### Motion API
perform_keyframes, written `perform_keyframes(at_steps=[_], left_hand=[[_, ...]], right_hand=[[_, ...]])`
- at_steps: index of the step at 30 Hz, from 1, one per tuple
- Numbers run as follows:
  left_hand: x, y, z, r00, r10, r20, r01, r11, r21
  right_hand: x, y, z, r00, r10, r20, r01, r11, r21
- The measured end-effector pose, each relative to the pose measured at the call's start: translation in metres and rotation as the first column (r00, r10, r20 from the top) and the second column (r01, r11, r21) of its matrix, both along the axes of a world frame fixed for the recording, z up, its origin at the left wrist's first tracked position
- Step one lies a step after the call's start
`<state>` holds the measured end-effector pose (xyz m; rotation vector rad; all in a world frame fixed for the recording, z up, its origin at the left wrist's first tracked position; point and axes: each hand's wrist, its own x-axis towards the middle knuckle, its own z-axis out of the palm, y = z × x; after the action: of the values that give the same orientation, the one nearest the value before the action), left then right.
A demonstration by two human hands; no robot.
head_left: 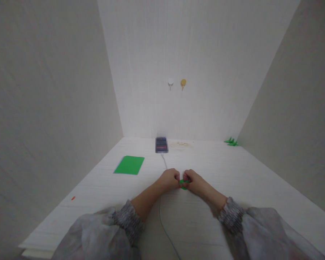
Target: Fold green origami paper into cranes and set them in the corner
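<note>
My left hand [170, 179] and my right hand [193, 181] meet in the middle of the white table [260, 187], both with fingers curled. Between them they pinch a small folded piece of green paper [183, 183], mostly hidden by the fingers. A thin cable [162, 216] runs under my hands toward me.
A stack of green paper sheets [129, 165] lies to the left. A dark small device [161, 144] stands at the back, with rubber bands [180, 144] beside it. Green folded paper figures [231, 142] sit in the far right corner. Two hooks [177, 83] hang on the wall. A tiny red scrap [73, 198] lies at left.
</note>
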<state>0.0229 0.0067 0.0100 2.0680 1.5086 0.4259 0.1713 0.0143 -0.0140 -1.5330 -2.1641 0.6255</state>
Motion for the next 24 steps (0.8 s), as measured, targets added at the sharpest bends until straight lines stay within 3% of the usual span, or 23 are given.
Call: perform_keyframes(at_steps=[18, 20, 24], left_hand=[[-0.018, -0.007, -0.001, 0.998, -0.063, 0.014, 0.062, 0.993, 0.098], [-0.019, -0.011, -0.001, 0.992, -0.124, 0.038, 0.117, 0.981, 0.157], [-0.019, -0.015, -0.001, 0.923, -0.385, -0.005, 0.36, 0.86, 0.361]], right_hand=[[0.008, 0.003, 0.008, 0.989, 0.134, -0.06, -0.138, 0.988, -0.062], [0.007, 0.004, 0.007, 0.989, 0.135, -0.067, -0.138, 0.989, -0.048], [0.007, 0.002, 0.007, 0.989, 0.128, -0.068, -0.129, 0.991, -0.018]])
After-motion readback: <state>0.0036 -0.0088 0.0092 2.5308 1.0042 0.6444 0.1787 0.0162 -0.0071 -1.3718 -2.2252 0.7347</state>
